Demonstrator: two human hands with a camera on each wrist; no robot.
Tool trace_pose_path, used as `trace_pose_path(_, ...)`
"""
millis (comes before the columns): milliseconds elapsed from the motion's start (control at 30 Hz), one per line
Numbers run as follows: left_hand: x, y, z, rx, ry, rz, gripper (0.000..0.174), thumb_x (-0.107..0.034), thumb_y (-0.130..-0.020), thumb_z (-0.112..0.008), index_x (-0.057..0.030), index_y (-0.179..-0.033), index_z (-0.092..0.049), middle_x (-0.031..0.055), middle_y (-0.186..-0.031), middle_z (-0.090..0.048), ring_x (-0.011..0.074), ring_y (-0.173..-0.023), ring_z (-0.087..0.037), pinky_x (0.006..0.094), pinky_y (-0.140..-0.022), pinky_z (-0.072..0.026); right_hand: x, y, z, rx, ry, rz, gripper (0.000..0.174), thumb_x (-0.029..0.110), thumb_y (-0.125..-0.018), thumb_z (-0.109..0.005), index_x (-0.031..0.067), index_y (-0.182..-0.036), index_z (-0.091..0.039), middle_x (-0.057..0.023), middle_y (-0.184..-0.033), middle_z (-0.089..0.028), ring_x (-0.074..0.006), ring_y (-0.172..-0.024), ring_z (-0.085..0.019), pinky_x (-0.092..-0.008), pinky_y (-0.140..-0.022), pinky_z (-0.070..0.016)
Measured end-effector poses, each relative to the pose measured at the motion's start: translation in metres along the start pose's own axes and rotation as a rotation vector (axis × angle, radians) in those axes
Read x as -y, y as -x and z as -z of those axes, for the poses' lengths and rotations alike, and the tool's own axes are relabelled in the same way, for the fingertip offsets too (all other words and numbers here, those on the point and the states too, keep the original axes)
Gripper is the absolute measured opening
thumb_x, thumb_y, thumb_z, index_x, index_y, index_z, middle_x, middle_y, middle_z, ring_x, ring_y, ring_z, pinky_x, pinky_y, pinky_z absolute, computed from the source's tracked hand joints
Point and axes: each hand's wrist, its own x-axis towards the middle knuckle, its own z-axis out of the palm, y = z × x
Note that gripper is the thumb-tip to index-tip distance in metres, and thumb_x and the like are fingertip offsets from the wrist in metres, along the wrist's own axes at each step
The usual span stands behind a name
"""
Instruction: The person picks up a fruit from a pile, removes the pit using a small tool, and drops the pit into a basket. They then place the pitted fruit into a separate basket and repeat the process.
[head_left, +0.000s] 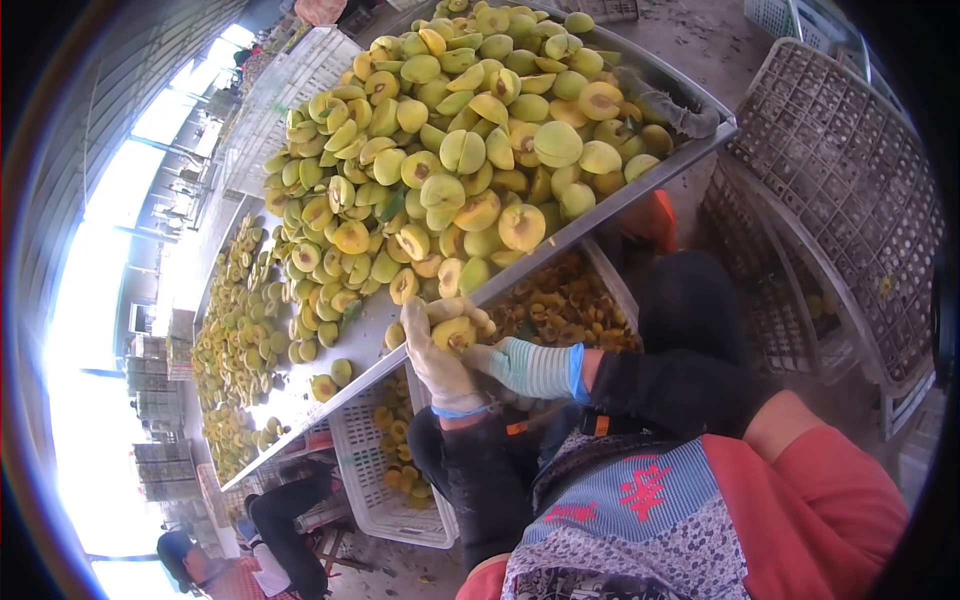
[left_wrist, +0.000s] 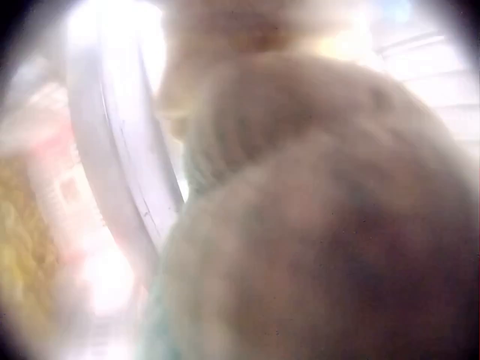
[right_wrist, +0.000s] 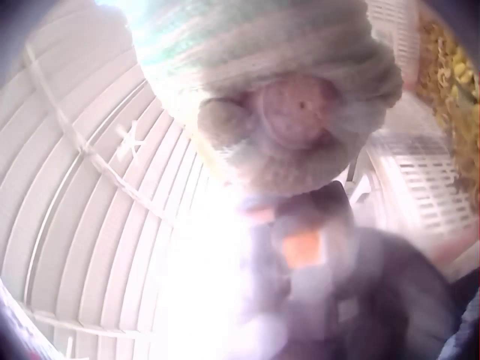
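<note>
My left hand (head_left: 442, 368), in a beige glove with a blue cuff, holds a yellow-green peach half (head_left: 453, 334) at the edge of a metal table (head_left: 385, 362). The cut side shows a brown hollow. Beside it, my right hand (head_left: 535, 368) wears a striped green-white glove, its fingers close against the fruit. In the right wrist view, the curled glove (right_wrist: 270, 49) wraps a tool handle with a round brownish end (right_wrist: 300, 109); the rest of the tool is hidden. The left wrist view is mostly filled by blurred glove (left_wrist: 300, 210).
A big heap of halved peaches (head_left: 460, 150) covers the table's far part. Under its edge lie scraps (head_left: 565, 300), and a white basket (head_left: 365, 465) holds more pieces. Stacked crates (head_left: 840, 170) stand at right. Another person (head_left: 290, 525) sits at lower left.
</note>
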Motion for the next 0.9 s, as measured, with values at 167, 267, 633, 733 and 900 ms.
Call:
trace_pose_path(167,0.004,-0.006,0.006,0.101,0.221,0.196,0.037,-0.042,-0.098,-0.055,-0.0115,-0.079,-0.053,0.0064,-0.073,-0.057,0.0237,-0.061,-0.059,0.034,-0.053,-0.0503,-0.004,0.002,0.015,0.42,-0.381,-0.233,0.061,0.073,-0.094,-0.043,0.0162,-0.073,-0.05,0.0075,-0.055,-0.032,-0.0035,-0.04,-0.023,-0.0226,-0.035,-0.018)
trace_pose_path(267,0.002,-0.012,-0.005,0.016,0.38,0.215,0.03,-0.039,-0.098,-0.057,-0.0133,-0.083,-0.053,0.0042,-0.078,-0.059,0.0222,-0.067,-0.06,0.0345,-0.056,-0.0524,-0.005,0.009,0.02,0.474,-0.457,-0.221,0.061,0.074,-0.094,-0.043,0.0168,-0.073,-0.05,0.0086,-0.054,-0.029,-0.0028,-0.039,-0.022,-0.0227,-0.034,-0.0162)
trace_pose_path(633,-0.058,0.009,0.067,-0.432,-0.234,-0.09,0.043,-0.043,-0.101,-0.052,-0.0022,-0.103,-0.064,0.0081,-0.093,-0.066,0.0196,-0.082,-0.066,0.0307,-0.072,-0.055,0.001,0.016,0.009,-0.333,-0.575,-0.165,0.051,0.062,-0.1,-0.04,0.0144,-0.083,-0.05,0.0038,-0.061,-0.041,-0.0093,-0.043,-0.032,-0.0257,-0.037,-0.027)
trace_pose_path(733,-0.085,0.001,0.137,-0.818,-1.227,-0.141,0.067,-0.057,-0.093,-0.056,0.0031,-0.12,-0.065,0.0187,-0.104,-0.072,0.0271,-0.09,-0.068,0.0392,-0.082,-0.0524,0.007,0.017,0.001,-0.353,-0.446,-0.132,0.051,0.061,-0.1,-0.04,0.0135,-0.084,-0.05,0.0024,-0.061,-0.043,-0.0109,-0.043,-0.035,-0.0278,-0.038,-0.0301)
trace_pose_path(900,-0.07,-0.06,0.091,-0.542,-1.478,0.036,0.075,-0.064,-0.092,-0.052,0.0006,-0.129,-0.061,0.0257,-0.123,-0.065,0.0376,-0.115,-0.061,0.0431,-0.1,-0.045,0.006,0.002,-0.008,-0.323,-0.22,-0.127,0.055,0.06,-0.097,-0.049,0.0075,-0.089,-0.061,-0.0029,-0.068,-0.057,-0.0148,-0.049,-0.05,-0.0331,-0.044,-0.043)
